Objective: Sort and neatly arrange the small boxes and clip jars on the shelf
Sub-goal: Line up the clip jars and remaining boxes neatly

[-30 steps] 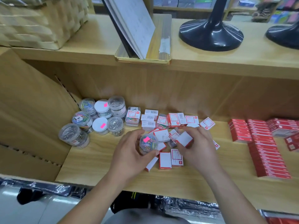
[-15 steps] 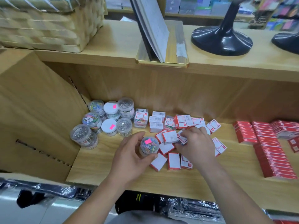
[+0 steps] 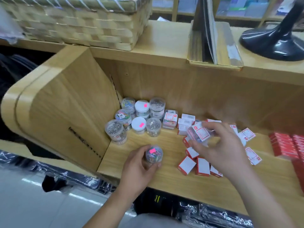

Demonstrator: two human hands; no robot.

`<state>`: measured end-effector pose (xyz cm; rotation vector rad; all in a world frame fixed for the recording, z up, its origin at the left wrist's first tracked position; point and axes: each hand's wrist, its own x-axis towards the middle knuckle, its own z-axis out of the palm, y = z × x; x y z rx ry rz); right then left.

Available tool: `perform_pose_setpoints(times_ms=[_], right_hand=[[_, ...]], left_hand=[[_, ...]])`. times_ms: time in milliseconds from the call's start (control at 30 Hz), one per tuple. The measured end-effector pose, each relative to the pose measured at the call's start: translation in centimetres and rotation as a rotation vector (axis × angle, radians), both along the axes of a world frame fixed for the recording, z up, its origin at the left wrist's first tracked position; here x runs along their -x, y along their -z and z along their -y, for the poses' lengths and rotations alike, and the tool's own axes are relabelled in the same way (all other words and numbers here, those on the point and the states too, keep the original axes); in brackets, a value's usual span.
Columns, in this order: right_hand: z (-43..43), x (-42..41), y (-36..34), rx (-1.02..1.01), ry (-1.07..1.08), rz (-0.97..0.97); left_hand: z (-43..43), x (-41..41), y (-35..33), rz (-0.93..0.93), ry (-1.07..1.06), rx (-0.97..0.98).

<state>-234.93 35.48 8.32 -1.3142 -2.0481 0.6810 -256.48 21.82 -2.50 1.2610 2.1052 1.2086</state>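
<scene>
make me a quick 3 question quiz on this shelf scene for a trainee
1. True or false: the left hand grips a jar with a pink sticker on its lid.
2. What does the right hand hold? A: a clear box with a red-edged label. B: a white-lid jar. C: nothing.
3. Fill in: the jar group stands in the back ___ corner of the shelf.

Key: 1 true; 2 A; 3 left.
</scene>
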Motion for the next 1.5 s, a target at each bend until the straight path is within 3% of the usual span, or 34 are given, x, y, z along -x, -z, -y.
perform_pose_setpoints(times_ms=[167, 400, 533, 667, 800, 933, 1100, 1267, 1500], right_hand=[[2.3, 6.5, 4.4, 0.13, -0.225, -0.022], [3.0, 10.2, 8.8, 0.085, -0.333, 0.188], [3.2, 10.9, 9.2, 0.082, -0.366, 0.318], [3.8, 11.5, 9.7, 0.045, -0.328, 0.28], [3.4, 11.7, 10.0, 0.038, -0.318, 0.276], [3.7, 12.0, 8.3, 0.043, -0.339, 0.393], [4.1, 15.8, 4.4, -0.228, -0.392, 0.193], [4.1, 21.6, 4.0, -0.079, -0.459, 0.255], [3.9, 21.4, 5.9, -0.009, -0.417, 0.059]], left_hand=[[1.8, 2.1, -0.3, -0.014, -0.077, -0.052], [4.2, 5.2, -0.6, -0.106, -0.125, -0.134], [5.2, 6.2, -0.5, -0.262, -0.191, -0.136], [6.1, 6.4, -0.7, -0.381, -0.225, -0.077], [5.9, 6.5, -0.6, -0.403, -0.179, -0.077], [6.3, 6.6, -0.6, -0.354, -0.13, -0.119], [7.1, 6.3, -0.9, -0.451, -0.129, -0.064], [8.3, 6.0, -1.0, -0.448, -0.138, -0.02], [8.9, 6.0, -0.6, -0.372, -0.176, 0.006]])
